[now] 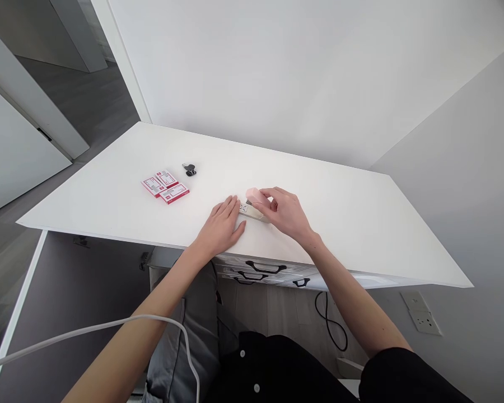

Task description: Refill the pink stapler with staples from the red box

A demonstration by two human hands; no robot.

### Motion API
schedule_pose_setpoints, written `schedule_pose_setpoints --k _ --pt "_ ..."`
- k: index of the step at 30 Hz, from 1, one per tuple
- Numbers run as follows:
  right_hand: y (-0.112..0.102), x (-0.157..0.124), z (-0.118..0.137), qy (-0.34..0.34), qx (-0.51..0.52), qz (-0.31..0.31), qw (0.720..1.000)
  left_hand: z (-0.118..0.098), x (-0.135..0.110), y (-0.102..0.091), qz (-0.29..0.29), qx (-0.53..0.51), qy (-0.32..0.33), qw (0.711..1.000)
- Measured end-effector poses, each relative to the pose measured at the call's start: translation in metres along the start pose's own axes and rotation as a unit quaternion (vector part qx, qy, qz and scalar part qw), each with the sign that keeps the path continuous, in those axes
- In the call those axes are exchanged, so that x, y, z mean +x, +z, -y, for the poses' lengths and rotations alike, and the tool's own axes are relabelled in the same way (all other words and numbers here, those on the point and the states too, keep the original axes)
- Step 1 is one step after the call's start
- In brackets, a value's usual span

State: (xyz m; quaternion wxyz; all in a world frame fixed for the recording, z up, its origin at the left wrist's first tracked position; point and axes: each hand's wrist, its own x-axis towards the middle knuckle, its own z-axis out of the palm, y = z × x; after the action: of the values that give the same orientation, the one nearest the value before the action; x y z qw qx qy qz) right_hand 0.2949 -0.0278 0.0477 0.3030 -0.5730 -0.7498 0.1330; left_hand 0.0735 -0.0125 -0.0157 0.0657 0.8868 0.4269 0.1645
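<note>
A stapler with a pink top (257, 196) and a pale base (251, 211) lies on the white tabletop, its top raised from the base. My right hand (288, 211) pinches the pink top between thumb and fingers, and it covers the rear end. On the other side, my left hand (223, 226) lies flat with its thumb apart, the fingertips at the base's left end. Whether those fingertips press on the base I cannot tell. Farther left are several small red-and-white boxes (174, 193), close together. Behind them sits a small black staple remover (190, 169).
The white tabletop (340, 224) backs onto a wall. Drawers with black handles (266, 267) are below its front edge. A white cable (109, 323) crosses in front of my left forearm. A black cord (331, 322) hangs near a wall socket (425, 322) at right.
</note>
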Motion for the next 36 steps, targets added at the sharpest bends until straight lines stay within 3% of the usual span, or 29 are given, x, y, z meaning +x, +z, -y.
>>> schedule_pose_setpoints --k 3,16,23,26,32,36 --pt "-0.001 0.001 0.001 0.004 -0.002 0.008 1.000 -0.002 0.000 -0.001 -0.002 0.015 -0.029 0.999" --pt "0.008 0.010 0.008 -0.007 -0.097 0.066 0.993 -0.002 -0.004 0.000 -0.032 0.009 -0.046 0.998" --pt "0.006 -0.013 -0.004 0.010 -0.085 0.032 0.996 0.003 -0.009 -0.003 -0.036 0.004 -0.047 0.998" --pt "0.007 -0.029 -0.020 0.044 -0.074 0.041 0.995 0.014 -0.015 -0.011 -0.062 0.020 -0.060 0.996" --pt "0.018 -0.047 -0.037 0.062 0.010 0.007 0.998 0.061 -0.037 -0.037 -0.189 0.078 -0.157 0.966" --pt "0.027 -0.049 -0.034 0.062 -0.009 -0.018 0.998 0.082 -0.049 -0.046 -0.201 0.090 -0.196 0.956"
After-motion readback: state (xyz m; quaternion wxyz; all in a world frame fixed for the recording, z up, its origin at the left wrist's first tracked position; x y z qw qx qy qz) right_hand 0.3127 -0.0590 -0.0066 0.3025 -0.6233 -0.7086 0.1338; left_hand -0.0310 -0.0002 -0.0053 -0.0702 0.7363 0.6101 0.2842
